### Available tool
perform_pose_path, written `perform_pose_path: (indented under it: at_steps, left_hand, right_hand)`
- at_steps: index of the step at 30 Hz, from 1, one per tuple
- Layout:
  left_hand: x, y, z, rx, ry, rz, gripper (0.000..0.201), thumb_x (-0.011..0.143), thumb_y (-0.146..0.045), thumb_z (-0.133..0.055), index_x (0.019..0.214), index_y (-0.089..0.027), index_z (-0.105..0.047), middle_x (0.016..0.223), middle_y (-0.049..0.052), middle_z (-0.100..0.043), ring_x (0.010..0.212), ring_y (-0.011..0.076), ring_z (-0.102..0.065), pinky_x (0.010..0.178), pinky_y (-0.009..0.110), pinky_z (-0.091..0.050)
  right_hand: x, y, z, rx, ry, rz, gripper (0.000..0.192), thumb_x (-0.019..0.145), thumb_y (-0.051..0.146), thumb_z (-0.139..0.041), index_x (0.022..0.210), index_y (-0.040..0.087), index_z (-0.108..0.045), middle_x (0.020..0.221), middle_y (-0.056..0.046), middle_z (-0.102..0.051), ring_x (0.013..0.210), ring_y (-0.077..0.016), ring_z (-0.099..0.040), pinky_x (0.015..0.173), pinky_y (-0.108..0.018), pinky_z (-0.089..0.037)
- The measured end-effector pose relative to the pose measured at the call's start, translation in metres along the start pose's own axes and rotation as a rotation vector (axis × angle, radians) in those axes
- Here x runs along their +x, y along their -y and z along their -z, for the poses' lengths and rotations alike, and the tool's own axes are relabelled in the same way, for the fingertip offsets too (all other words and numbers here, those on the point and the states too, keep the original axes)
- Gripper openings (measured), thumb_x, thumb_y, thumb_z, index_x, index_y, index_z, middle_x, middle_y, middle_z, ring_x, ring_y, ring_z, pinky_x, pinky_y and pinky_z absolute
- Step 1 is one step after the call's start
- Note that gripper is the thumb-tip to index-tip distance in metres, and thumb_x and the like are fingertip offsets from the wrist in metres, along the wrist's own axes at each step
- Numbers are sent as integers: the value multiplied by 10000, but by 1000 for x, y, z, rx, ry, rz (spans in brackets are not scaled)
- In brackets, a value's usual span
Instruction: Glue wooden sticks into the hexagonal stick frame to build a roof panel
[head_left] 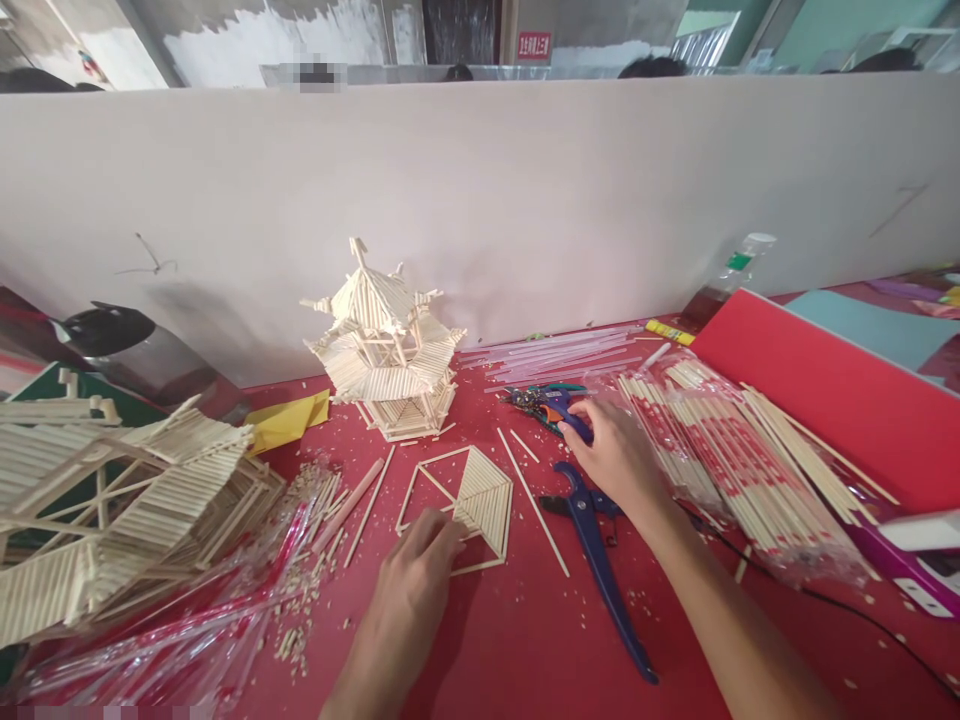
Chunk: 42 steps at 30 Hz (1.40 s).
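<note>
Left hand [412, 590] nearest, fingertips pressed flat on the stick panel [469, 505] lying mid-desk [525, 640]. Right hand [615, 460] curled loosely over the glue gun [551, 405], beside the blue cutters [600, 560]. Risk: pressing could snap thin sticks; reaching could nudge the pagoda [386, 350]. Counted: one panel, two finished models, several loose sticks.

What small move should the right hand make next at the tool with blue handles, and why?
Probably close the right hand on the small cutter with blue and orange handles and lift it. Its fingertips already touch that tool, while the left hand rests on the half-filled kite-shaped panel of pale wooden sticks, which seems to need more cut sticks.
</note>
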<state>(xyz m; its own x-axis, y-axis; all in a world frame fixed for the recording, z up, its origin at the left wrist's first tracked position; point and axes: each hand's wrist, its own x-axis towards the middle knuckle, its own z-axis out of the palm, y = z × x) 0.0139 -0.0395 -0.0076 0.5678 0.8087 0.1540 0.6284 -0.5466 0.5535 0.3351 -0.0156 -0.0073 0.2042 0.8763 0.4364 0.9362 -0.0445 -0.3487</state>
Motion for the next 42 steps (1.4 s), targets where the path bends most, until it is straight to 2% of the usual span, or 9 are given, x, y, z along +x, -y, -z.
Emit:
perform_pose_path:
  at_steps: [5,12,18,21,25,28,32,36,42]
  left_hand:
    - [-1,3,0,-36,-14,-72,417,979,-49,-396,1195,-272,-673,1143,77,-668,1001,170,-700,805,234,-555]
    - [0,11,-6,-19,-61,-59,315,1042,-155,-398,1136,-241,-686,1138,96,-664,985,178,-703,813,256,-558]
    - [3,15,1,42,-137,54,258,1062,-219,-385,995,-224,-634,1036,82,-680,920,205,-686,787,311,-541]
    - [3,16,6,65,-114,87,233,1041,-185,-391,978,-228,-610,982,70,-679,914,227,-666,802,342,-522]
    - [2,12,11,33,-40,62,233,1044,-187,-382,946,-224,-590,936,59,-670,850,216,-643,759,331,-499]
    - [0,6,14,19,95,-64,241,1015,-134,-390,922,-220,-595,914,56,-670,829,205,-640,749,319,-500]
    - [-2,4,12,19,227,-243,250,934,-86,-507,1071,-243,-644,1040,59,-699,937,214,-672,837,319,-533]
    - [-1,6,10,16,212,-260,281,944,-88,-522,1117,-261,-660,1055,57,-705,956,203,-691,838,298,-556]
    - [1,3,7,57,175,-246,179,1010,-149,-487,1052,-235,-639,999,56,-690,885,192,-666,815,304,-541]
  right_hand:
    - [-1,-6,-11,-36,36,-75,235,983,396,-517,1114,211,-579,1036,-132,-732,934,-320,-687,771,-391,-492]
    - [-1,-5,-14,48,-21,-119,249,1009,330,-406,1194,187,-490,1125,-175,-702,941,-322,-703,756,-401,-509]
    - [1,-5,9,448,-208,-154,276,985,394,-524,1202,239,-457,1205,-143,-631,1104,-295,-656,961,-455,-517]
    - [0,0,18,712,-143,-217,378,934,397,-638,1240,255,-468,1210,-102,-634,997,-237,-681,944,-418,-541]
    - [-3,12,27,871,88,-257,463,901,421,-704,1300,247,-545,1236,-90,-673,1023,-233,-675,947,-390,-543]
    - [-6,19,30,920,232,-282,448,933,475,-669,1298,226,-592,1136,-81,-712,1005,-236,-675,923,-374,-544]
    - [-9,21,29,1012,291,-307,416,1004,526,-529,1267,210,-594,932,-57,-715,858,-218,-672,824,-362,-555]
    - [-10,21,29,1047,321,-277,432,949,523,-627,1265,231,-588,1053,-88,-731,948,-234,-694,871,-393,-574]
    - [-15,24,40,991,415,-260,526,786,514,-816,1208,264,-628,1003,-58,-755,942,-259,-734,846,-420,-613]
